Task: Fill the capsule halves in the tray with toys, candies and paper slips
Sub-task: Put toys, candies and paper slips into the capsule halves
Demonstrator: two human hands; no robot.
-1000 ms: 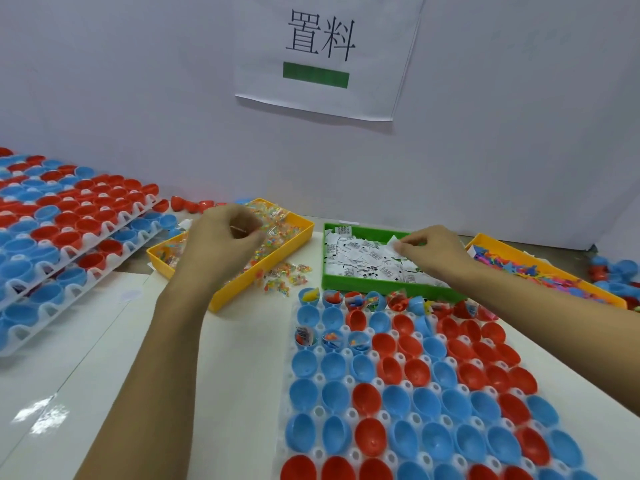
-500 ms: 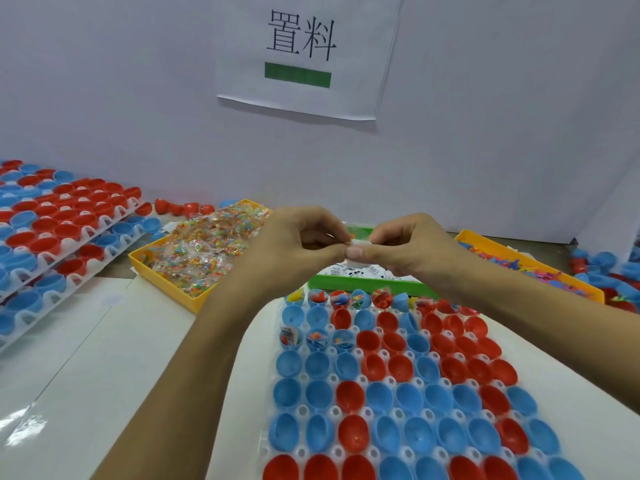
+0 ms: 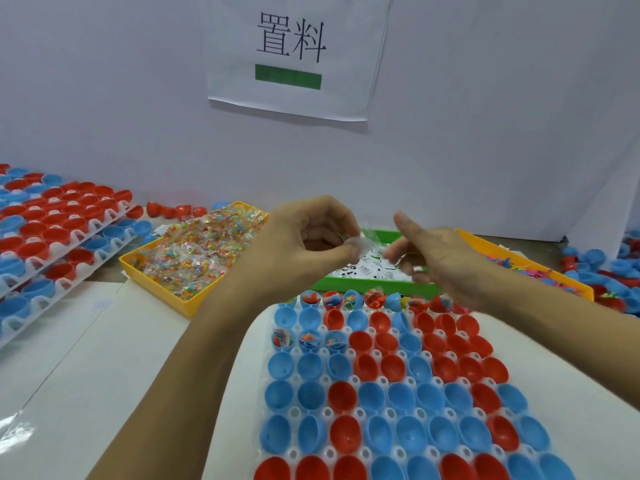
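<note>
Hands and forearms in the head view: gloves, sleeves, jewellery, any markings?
Both are bare. The left hand and right hand wear no gloves, and no sleeves show on the forearms up to the frame edge. No watch or wristband. The right hand is motion-blurred, so a ring cannot be ruled out.

I see the white tray (image 3: pixel 381 415) at six o'clock, packed with red and blue capsule halves (image 3: pixel 374 396), open side up. Only the far row and three blue ones at its left hold colourful contents. At twelve o'clock, a small clear candy packet (image 3: pixel 363 241) hangs above the tray.
</note>
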